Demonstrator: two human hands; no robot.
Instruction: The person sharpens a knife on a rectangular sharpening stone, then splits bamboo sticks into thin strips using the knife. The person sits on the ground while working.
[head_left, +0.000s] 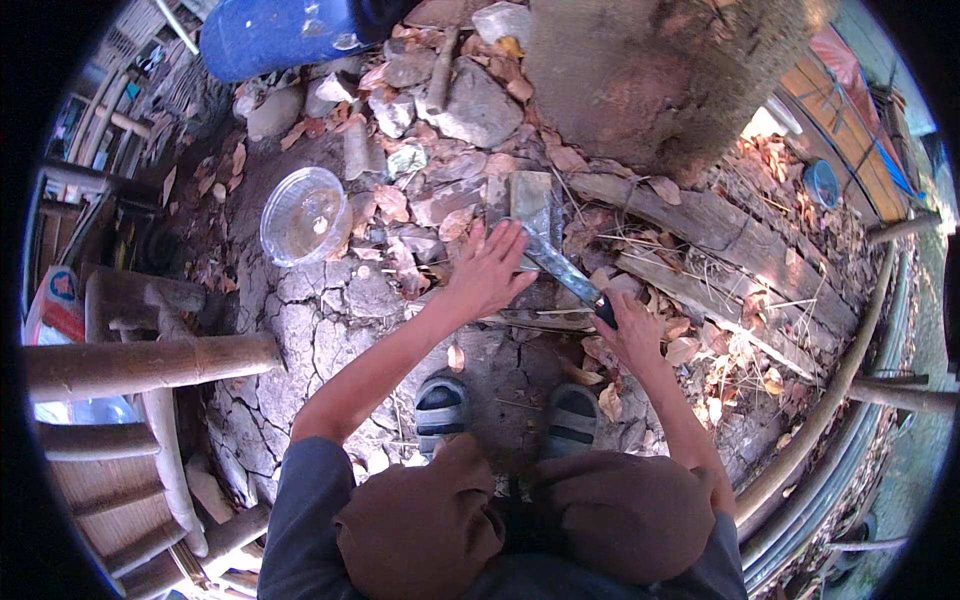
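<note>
Head view, near to far: right hand [628,330] at about 4 o'clock is wrapped tight round the knife [560,268] handle. Left hand [487,268] is spread flat, fingers pressing the blade onto the flat stone [529,196] at 12 o'clock. Blade's long axis runs from 4 toward 10, tip away from me. Looks mid-sharpening; can't tell how much is left.
</note>
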